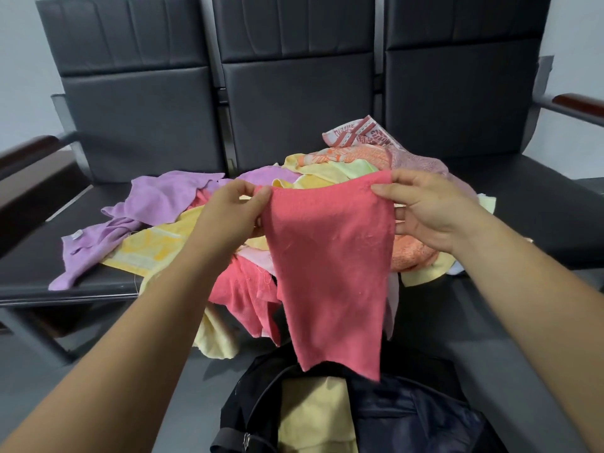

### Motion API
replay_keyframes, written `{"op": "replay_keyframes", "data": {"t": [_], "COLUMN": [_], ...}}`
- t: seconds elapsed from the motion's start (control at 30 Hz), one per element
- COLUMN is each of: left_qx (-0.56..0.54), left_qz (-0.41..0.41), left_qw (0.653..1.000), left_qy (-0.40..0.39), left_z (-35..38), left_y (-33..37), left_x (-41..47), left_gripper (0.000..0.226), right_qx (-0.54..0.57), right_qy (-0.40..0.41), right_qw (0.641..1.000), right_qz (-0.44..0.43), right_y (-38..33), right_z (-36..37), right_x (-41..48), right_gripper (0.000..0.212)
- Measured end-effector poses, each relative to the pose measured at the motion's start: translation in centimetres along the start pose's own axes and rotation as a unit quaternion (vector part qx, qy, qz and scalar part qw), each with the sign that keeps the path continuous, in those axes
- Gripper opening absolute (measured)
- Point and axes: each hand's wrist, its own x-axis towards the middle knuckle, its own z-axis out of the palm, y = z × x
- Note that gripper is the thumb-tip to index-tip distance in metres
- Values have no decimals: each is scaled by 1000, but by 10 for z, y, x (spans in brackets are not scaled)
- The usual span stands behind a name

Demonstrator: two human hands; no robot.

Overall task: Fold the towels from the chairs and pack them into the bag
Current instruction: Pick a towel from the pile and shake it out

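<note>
Black padded chairs [294, 103] stood in a row against a pale wall, and we worked in front of them with both arms stretched out. Our left hand [235, 207] pinched one top corner of the pink towel [330, 273] between thumb and curled fingers. Our right hand [421, 210] gripped the opposite corner, thumb on the near face and fingers curled along the side edge. We judged that we held it up by its top edge like this so the cloth would hang flat and show its length before a first fold. The towel hung straight down between our hands, narrowing toward its lower hem. That hem dangled over the open mouth of the bag [408, 416], though we could not tell whether it touched. The bag, dark and unzipped, sat directly below our arms. A pale yellow towel [313, 416] already lay inside it, so we took the packing to be under way but far from done. Just beyond the bag a second pink towel [242, 289] drooped over the seat edge. Beyond the bag and to its left lay a purple towel [163, 197], spread loose on the seat. Beyond and to the right of the bag sat an orange towel [411, 250], and farthest behind the bag a red-patterned towel [356, 132] topped the unfolded heap.
</note>
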Motion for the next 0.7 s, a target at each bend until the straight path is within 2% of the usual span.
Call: {"op": "replay_keyframes", "data": {"t": [0.07, 0.13, 0.23, 0.3, 0.37, 0.43, 0.5, 0.6, 0.63, 0.7], "left_qx": [-114, -234, -240, -190, -51, 96, 156, 159, 123, -21], "left_qz": [-61, -103, -65, -24, 31, 70, 72, 47, 28, -19], "left_qw": [992, 966, 963, 975, 996, 993, 985, 986, 992, 999], "left_qy": [-4, -20, -108, -110, -64, -9, 17, 24, 16, -22], "left_z": [1, 2, 1, -4, -8, -8, -6, -6, -7, -7], "left_y": [2, 5, 13, 13, 6, 0, -3, -2, -1, 1], "left_x": [1, 3, -4, -6, -4, -1, 0, 2, 2, 2], "left_gripper": [22, 26, 12, 20, 15, 7, 24, 41, 41, 32], "right_qx": [73, 188, 280, 253, 165, 60, -27, -67, -54, 12], "right_qy": [-2, -24, -65, -72, -50, -29, -13, 11, 15, 16], "right_qw": [997, 980, 957, 964, 985, 998, 999, 998, 998, 999], "right_qz": [31, 56, 48, 42, 29, 18, 14, -3, -2, 26], "right_y": [-2, -7, -14, -15, -12, -7, -3, -2, -1, -1], "right_z": [3, 5, 5, 6, 5, 2, 2, 4, 4, 3], "right_x": [-1, -5, -8, -8, -6, -3, -2, -1, 0, 1], "right_gripper": [21, 26, 38, 35, 28, 20, 9, 4, 7, 15]}}
